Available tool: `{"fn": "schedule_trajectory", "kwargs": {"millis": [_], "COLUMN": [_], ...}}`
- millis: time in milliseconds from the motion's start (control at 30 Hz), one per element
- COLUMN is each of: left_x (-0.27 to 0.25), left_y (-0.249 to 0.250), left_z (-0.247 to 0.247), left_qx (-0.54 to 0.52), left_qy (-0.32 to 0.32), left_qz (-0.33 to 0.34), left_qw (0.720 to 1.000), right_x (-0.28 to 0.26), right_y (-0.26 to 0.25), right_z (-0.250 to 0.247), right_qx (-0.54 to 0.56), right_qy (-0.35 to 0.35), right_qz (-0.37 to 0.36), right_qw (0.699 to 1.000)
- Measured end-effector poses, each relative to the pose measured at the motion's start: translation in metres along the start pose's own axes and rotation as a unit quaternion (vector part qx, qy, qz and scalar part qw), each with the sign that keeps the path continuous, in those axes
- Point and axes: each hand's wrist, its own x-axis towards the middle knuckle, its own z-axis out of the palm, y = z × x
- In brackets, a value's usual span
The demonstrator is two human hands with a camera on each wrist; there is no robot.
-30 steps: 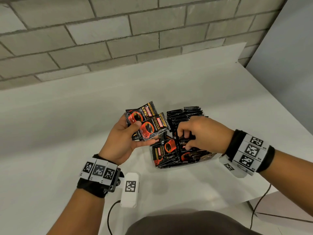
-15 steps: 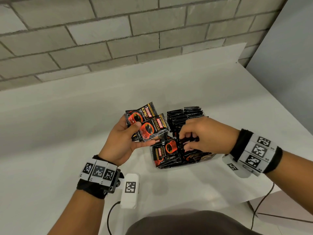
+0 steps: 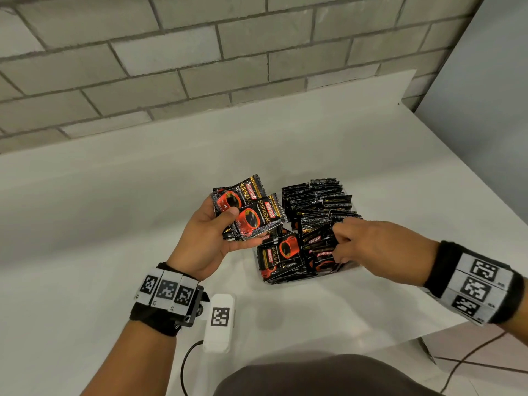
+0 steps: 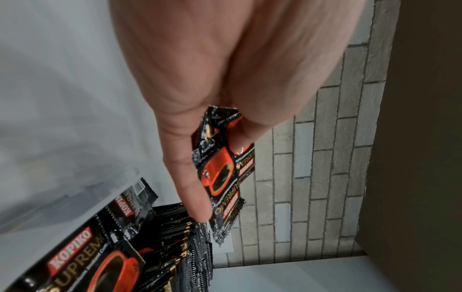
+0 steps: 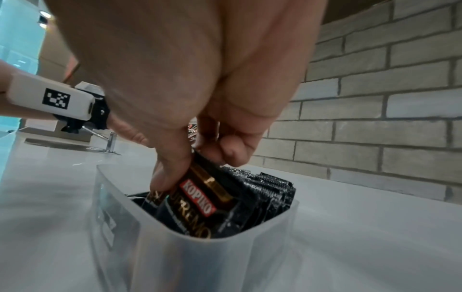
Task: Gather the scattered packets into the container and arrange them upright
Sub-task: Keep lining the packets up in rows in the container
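My left hand [image 3: 213, 235] [image 4: 200, 171] holds a fanned stack of black and red coffee packets [image 3: 251, 211] [image 4: 221, 177] just left of the container, thumb on top. A clear plastic container [image 5: 200, 252] [image 3: 343, 271] stands on the white table, with several packets upright in its far part [image 3: 317, 198] [image 5: 270, 187]. Near its front, other packets [image 3: 281, 255] lean face up. My right hand [image 3: 347, 244] [image 5: 200, 158] reaches into the container from the right and pinches one leaning packet [image 5: 202, 195] [image 3: 320, 252] between thumb and fingers.
The white table [image 3: 114, 224] runs back to a grey brick wall [image 3: 200, 58]. Its right edge [image 3: 471, 195] lies close to the container. A white tagged device [image 3: 220, 321] hangs at my left wrist, with a cable. A grey panel [image 3: 485, 95] stands at the right.
My right hand has drawn back a little to the right inside the container, still on a packet. The left hand and its stack have stayed put.
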Motion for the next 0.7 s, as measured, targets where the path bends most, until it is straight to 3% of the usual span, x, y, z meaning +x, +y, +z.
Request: {"fn": "schedule_trajectory", "kwargs": {"millis": [200,333,400,533,600,700], "left_x": [-0.001,-0.004,-0.008,-0.013,-0.013,-0.009], "left_y": [0.002,0.002,-0.002,-0.001,0.004,0.012], "left_z": [0.007,0.010,0.014,0.029,0.037,0.043], "left_qx": [-0.001,0.009,0.015,-0.011,-0.027,-0.044], "left_qy": [-0.008,-0.026,-0.047,-0.114,-0.130,-0.131], "left_qz": [-0.005,-0.015,-0.026,-0.053,-0.050,-0.044], "left_qw": [1.000,1.000,0.998,0.992,0.990,0.989], "right_x": [0.009,0.015,0.018,0.029,0.036,0.043], "right_y": [-0.011,-0.007,-0.006,-0.006,-0.010,-0.017], "right_z": [0.005,-0.016,-0.038,-0.074,-0.077,-0.070], "right_qx": [-0.039,0.075,0.187,0.342,0.402,0.429], "right_qy": [-0.026,-0.041,-0.024,0.125,0.148,0.155], "right_qz": [0.027,0.059,0.078,0.138,0.160,0.158], "right_qw": [0.999,0.995,0.979,0.921,0.889,0.876]}}
